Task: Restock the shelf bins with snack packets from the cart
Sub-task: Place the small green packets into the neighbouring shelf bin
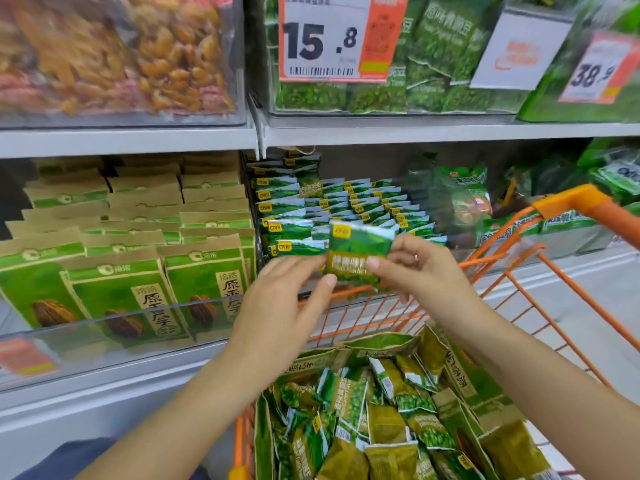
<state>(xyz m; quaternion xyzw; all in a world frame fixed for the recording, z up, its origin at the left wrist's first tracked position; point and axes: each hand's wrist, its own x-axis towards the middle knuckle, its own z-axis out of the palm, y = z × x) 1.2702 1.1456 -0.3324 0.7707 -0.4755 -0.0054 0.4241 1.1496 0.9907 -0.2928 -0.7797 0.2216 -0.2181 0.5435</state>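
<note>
One green snack packet [358,252] is pinched at its lower corners by left hand [284,303] and right hand [420,271], held above orange cart [568,202], before the shelf bin [346,206] of matching packets.

A shop, a supermarket snack aisle by the look of it; grey shelves [131,142] run in tiers, loaded with clear bins [114,327] of packaged goods; printed price tags [323,38] with large figures and a barcode hang on the bin fronts, one reading 15.8, another [594,69] 38.9; rows of identical green packets [367,206] stand filed in the lower bin; brown-and-green bags [204,282] fill the next one; an orange wire cart [568,202] stands against the shelving, heaped with more snack packets [384,410].
</note>
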